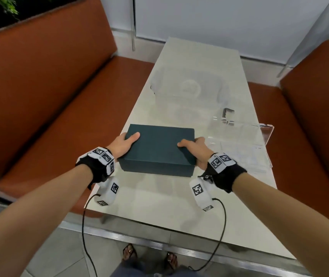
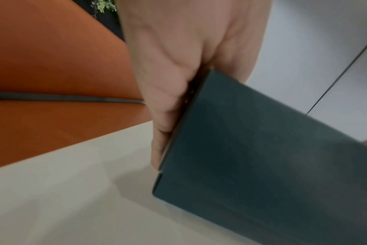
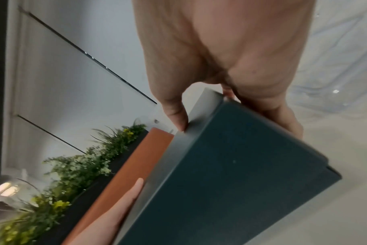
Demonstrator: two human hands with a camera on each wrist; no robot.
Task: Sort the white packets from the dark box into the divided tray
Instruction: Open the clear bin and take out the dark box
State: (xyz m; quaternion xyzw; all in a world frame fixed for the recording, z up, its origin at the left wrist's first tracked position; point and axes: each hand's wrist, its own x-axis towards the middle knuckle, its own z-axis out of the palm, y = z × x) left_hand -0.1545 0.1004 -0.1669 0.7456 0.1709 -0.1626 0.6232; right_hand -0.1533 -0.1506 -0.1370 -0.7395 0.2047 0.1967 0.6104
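A dark teal box (image 1: 158,149) with its lid on sits on the pale table (image 1: 151,200), near the left edge. My left hand (image 1: 123,143) grips the box's left side, thumb lying on the lid and fingers down the side wall (image 2: 163,119). My right hand (image 1: 194,149) grips the right side, thumb on the lid (image 3: 178,116), fingers down the far wall. The box (image 2: 262,157) (image 3: 230,174) fills both wrist views. A clear divided tray (image 1: 245,142) lies on the table right of the box. No white packets are visible.
A large clear plastic container (image 1: 189,90) stands on the table behind the box. Orange benches (image 1: 49,92) (image 1: 309,126) flank the table on both sides. Wrist-camera cables (image 1: 83,226) hang from both wrists over the near table edge.
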